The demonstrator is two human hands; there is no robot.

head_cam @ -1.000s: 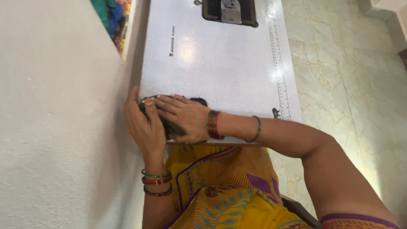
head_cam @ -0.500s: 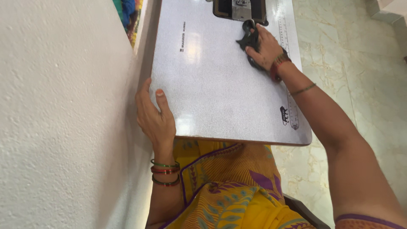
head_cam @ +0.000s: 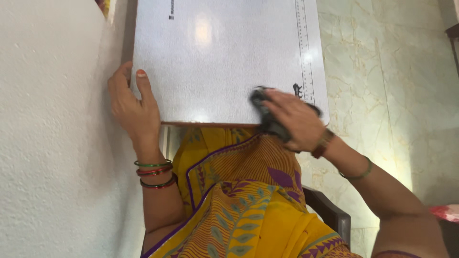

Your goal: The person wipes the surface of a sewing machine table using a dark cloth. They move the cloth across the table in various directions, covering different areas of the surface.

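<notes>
A white tabletop [head_cam: 215,57] with a printed ruler strip along its right side fills the upper middle of the head view. My right hand [head_cam: 294,119] presses a dark crumpled cloth [head_cam: 265,117] against the table's near right corner, fingers closed over it. My left hand [head_cam: 131,107] rests on the near left corner, thumb on the top surface and fingers curled around the edge beside the wall. Green and red bangles circle my left wrist.
A rough white wall [head_cam: 52,143] runs close along the left. Pale marble floor [head_cam: 387,95] lies to the right. A dark chair frame [head_cam: 330,212] shows beside my yellow patterned garment [head_cam: 239,200].
My right hand has brought the dark cloth back from the table's far right end to the near right corner. The view has shifted nearer; my left hand keeps to the left corner.
</notes>
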